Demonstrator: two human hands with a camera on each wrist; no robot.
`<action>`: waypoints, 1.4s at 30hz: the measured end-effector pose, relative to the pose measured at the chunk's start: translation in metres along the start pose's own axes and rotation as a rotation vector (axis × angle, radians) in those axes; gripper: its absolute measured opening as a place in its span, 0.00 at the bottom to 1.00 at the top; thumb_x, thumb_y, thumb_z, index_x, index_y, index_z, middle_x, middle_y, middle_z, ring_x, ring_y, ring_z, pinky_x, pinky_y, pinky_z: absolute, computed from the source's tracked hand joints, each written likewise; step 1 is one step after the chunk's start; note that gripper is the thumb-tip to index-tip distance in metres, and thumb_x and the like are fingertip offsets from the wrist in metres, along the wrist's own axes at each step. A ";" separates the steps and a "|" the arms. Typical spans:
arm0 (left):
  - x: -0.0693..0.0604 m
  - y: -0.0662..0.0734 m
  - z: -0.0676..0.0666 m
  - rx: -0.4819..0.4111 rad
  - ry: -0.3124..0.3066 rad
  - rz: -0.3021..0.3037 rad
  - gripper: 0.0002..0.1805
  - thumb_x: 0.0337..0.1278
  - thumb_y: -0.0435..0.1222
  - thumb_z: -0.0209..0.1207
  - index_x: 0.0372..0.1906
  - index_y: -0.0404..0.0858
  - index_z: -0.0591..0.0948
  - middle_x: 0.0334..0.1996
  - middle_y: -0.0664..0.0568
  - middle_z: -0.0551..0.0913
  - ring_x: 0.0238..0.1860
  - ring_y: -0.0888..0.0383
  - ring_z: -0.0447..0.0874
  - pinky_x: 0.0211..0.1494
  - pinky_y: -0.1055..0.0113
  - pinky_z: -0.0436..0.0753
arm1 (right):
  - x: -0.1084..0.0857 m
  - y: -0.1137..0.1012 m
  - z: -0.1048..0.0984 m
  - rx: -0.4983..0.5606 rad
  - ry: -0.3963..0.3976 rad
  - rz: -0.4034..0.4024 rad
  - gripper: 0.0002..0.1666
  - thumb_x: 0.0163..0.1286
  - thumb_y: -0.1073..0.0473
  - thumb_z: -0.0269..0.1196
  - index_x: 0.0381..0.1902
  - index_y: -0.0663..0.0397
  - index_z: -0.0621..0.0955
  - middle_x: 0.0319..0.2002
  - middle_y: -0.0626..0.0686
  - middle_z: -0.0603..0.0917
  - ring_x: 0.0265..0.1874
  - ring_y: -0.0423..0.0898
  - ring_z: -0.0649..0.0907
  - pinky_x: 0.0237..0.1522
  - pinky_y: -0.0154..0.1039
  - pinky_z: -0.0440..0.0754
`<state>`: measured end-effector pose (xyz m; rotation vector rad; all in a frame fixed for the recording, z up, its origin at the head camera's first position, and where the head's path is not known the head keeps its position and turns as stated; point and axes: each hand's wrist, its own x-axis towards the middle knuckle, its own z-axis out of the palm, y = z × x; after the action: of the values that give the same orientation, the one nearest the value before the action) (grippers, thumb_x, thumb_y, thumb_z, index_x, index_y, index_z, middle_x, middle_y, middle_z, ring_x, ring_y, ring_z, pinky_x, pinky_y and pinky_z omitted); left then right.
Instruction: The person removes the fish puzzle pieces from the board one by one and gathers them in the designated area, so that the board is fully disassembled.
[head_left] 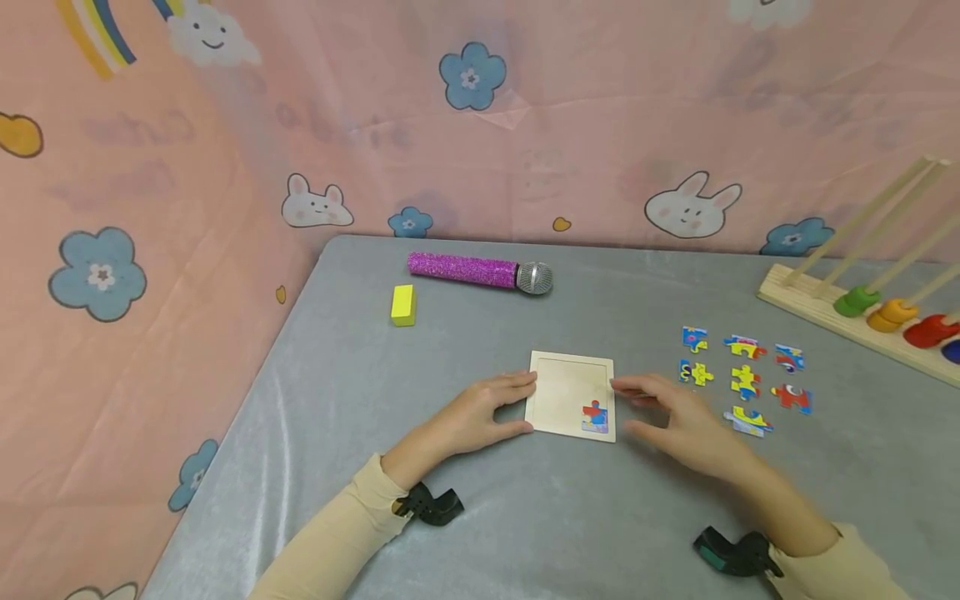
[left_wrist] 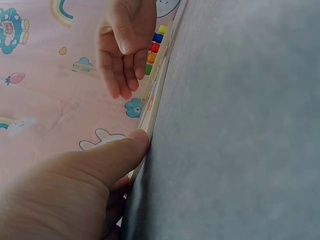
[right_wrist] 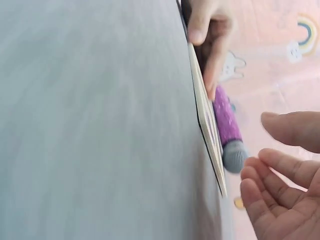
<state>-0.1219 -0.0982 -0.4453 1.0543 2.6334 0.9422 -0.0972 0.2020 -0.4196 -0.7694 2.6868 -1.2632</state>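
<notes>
A square wooden puzzle board (head_left: 558, 387) with a raised rim lies on the grey cloth. In its lower right corner sits one red and blue jigsaw piece (head_left: 596, 419). My left hand (head_left: 472, 415) touches the board's left edge with fingertips and thumb, the fingers fairly straight; the left wrist view shows that thumb (left_wrist: 125, 150) against the edge. Beside the board's right edge hovers my right hand (head_left: 686, 421), fingers loosely bent and holding nothing. In the right wrist view its fingers (right_wrist: 280, 192) are apart from the board (right_wrist: 202, 102). Several loose jigsaw pieces (head_left: 745, 382) lie right of the board.
Behind the board lies a purple glittery microphone (head_left: 465, 268), near a yellow block (head_left: 403, 305). A wooden abacus stand (head_left: 817, 302) with coloured beads and upright rods stands at the right. Pink patterned cloth (head_left: 570, 125) hangs behind the table.
</notes>
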 end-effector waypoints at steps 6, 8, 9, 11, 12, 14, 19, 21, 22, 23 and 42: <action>0.000 0.001 0.000 0.002 -0.001 0.000 0.31 0.56 0.43 0.64 0.63 0.34 0.72 0.68 0.50 0.68 0.69 0.55 0.64 0.72 0.63 0.63 | 0.009 0.004 0.016 0.030 -0.028 0.027 0.27 0.58 0.61 0.69 0.55 0.60 0.77 0.52 0.54 0.79 0.49 0.41 0.78 0.51 0.22 0.77; 0.000 0.001 0.000 0.002 -0.002 0.001 0.31 0.57 0.43 0.64 0.63 0.34 0.72 0.68 0.50 0.68 0.70 0.55 0.64 0.73 0.63 0.63 | 0.009 0.006 0.018 0.026 -0.027 0.025 0.27 0.57 0.61 0.70 0.55 0.59 0.77 0.52 0.54 0.79 0.49 0.41 0.78 0.51 0.22 0.77; 0.000 0.001 0.000 0.001 -0.002 0.000 0.31 0.57 0.43 0.64 0.63 0.34 0.72 0.68 0.50 0.68 0.70 0.55 0.64 0.73 0.63 0.63 | 0.009 0.007 0.019 0.025 -0.026 0.024 0.27 0.57 0.61 0.70 0.55 0.59 0.78 0.52 0.53 0.79 0.49 0.41 0.78 0.51 0.22 0.77; 0.000 0.001 0.000 0.001 0.000 -0.001 0.31 0.57 0.43 0.64 0.63 0.34 0.72 0.68 0.50 0.68 0.70 0.55 0.64 0.73 0.63 0.63 | 0.009 0.008 0.021 0.002 -0.027 0.022 0.26 0.57 0.61 0.70 0.54 0.57 0.78 0.52 0.52 0.79 0.49 0.41 0.78 0.51 0.22 0.77; 0.000 0.000 0.000 0.003 0.001 -0.002 0.31 0.57 0.43 0.64 0.63 0.34 0.72 0.68 0.50 0.68 0.70 0.55 0.64 0.73 0.63 0.63 | 0.009 0.008 0.021 -0.019 -0.029 0.018 0.26 0.58 0.59 0.70 0.55 0.55 0.78 0.52 0.52 0.79 0.49 0.41 0.77 0.51 0.23 0.77; 0.000 0.000 0.000 0.001 0.005 -0.002 0.31 0.57 0.43 0.64 0.63 0.34 0.72 0.68 0.50 0.68 0.70 0.55 0.64 0.72 0.62 0.64 | 0.009 0.007 0.022 -0.070 -0.030 0.003 0.26 0.58 0.58 0.70 0.55 0.53 0.78 0.52 0.51 0.79 0.50 0.44 0.77 0.52 0.30 0.78; 0.000 -0.001 0.001 -0.008 0.005 -0.004 0.31 0.56 0.43 0.64 0.64 0.34 0.72 0.68 0.50 0.68 0.70 0.55 0.64 0.72 0.62 0.65 | 0.007 0.006 0.025 -0.222 -0.004 -0.077 0.26 0.55 0.58 0.71 0.53 0.52 0.80 0.51 0.50 0.78 0.50 0.48 0.78 0.50 0.46 0.79; 0.000 -0.001 0.001 -0.009 0.004 -0.005 0.31 0.56 0.43 0.64 0.64 0.34 0.72 0.68 0.50 0.68 0.70 0.55 0.64 0.72 0.62 0.65 | 0.007 0.006 0.026 -0.252 0.011 -0.108 0.26 0.54 0.59 0.71 0.52 0.53 0.80 0.51 0.50 0.78 0.50 0.48 0.78 0.50 0.46 0.79; 0.000 -0.001 0.000 -0.009 0.004 -0.005 0.31 0.56 0.43 0.64 0.64 0.34 0.72 0.68 0.50 0.69 0.70 0.55 0.64 0.71 0.62 0.66 | 0.007 0.006 0.027 -0.263 0.017 -0.121 0.26 0.54 0.59 0.72 0.52 0.53 0.81 0.51 0.50 0.78 0.50 0.48 0.78 0.49 0.46 0.79; 0.000 0.000 0.000 -0.008 0.004 -0.005 0.31 0.56 0.43 0.64 0.64 0.34 0.72 0.68 0.50 0.69 0.70 0.54 0.64 0.71 0.62 0.66 | 0.006 0.006 0.027 -0.269 0.022 -0.130 0.25 0.54 0.60 0.72 0.52 0.54 0.81 0.51 0.49 0.78 0.50 0.48 0.78 0.49 0.45 0.79; 0.000 0.000 0.001 0.007 0.000 -0.007 0.32 0.56 0.43 0.64 0.64 0.35 0.71 0.68 0.51 0.68 0.70 0.56 0.64 0.73 0.63 0.63 | 0.006 0.007 0.031 -0.093 0.041 -0.028 0.25 0.51 0.65 0.72 0.48 0.52 0.78 0.48 0.48 0.78 0.45 0.40 0.76 0.49 0.22 0.73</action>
<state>-0.1215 -0.0980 -0.4463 1.0454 2.6405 0.9328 -0.0966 0.1813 -0.4437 -0.8024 2.7943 -1.1798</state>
